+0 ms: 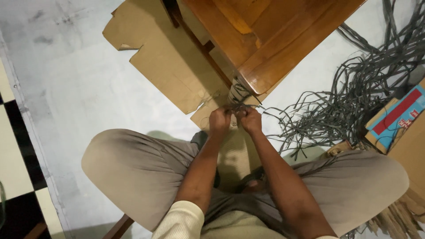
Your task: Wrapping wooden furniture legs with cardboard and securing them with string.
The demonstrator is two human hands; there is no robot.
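Below the wooden table corner (261, 66), left hand (220, 121) and right hand (251, 120) sit side by side, both clenched on grey strips (239, 107) wound round the table leg (237, 90). Leg stands just beyond the knuckles, upright; loose strip pile (354, 97) lies nearer the right hand.

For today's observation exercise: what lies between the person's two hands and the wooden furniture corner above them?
In the head view, grey strips wrapped round the wooden leg span between the left hand, right hand and furniture corner.

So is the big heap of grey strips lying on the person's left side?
No, the heap of grey strips lies to the person's right, beside the cardboard box.
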